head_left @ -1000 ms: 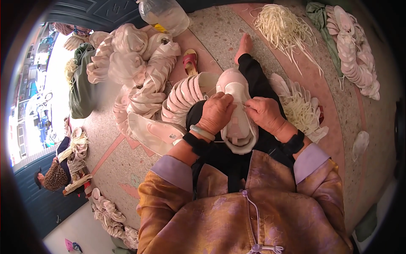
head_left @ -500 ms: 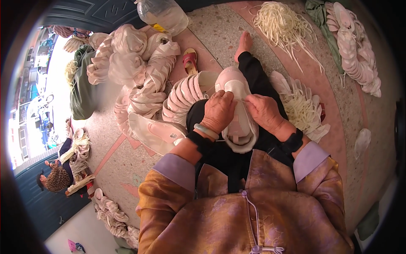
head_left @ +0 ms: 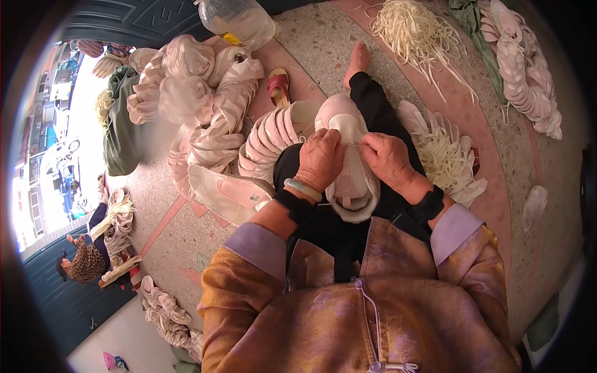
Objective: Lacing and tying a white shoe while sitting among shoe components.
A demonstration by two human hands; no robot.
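A pale pink and white shoe upper (head_left: 350,177) lies across my lap, toe pointing away from me and heel opening toward me. At the left edge of its lacing area, my left hand (head_left: 321,158) is closed in a pinch. Opposite it, my right hand (head_left: 387,158) pinches at the right edge. Between my fingertips a thin whitish shoelace (head_left: 352,145) crosses the tongue; its ends are hidden by my fingers. Beside my left knee sits a row of nested shoe uppers (head_left: 273,140), with another single upper (head_left: 227,189) lying nearer.
Heaped shoe uppers (head_left: 186,74) fill the far left. Loose pale laces (head_left: 413,31) lie far right, and more laces (head_left: 444,152) rest on uppers by my right leg. A red sandal (head_left: 278,87) and a clear plastic jug (head_left: 239,22) stand beyond. Another person (head_left: 87,261) sits at left.
Both hands stay at the lacing area with only slight shifts. The shoe upper has barely moved, and the person at left has shifted their arms.
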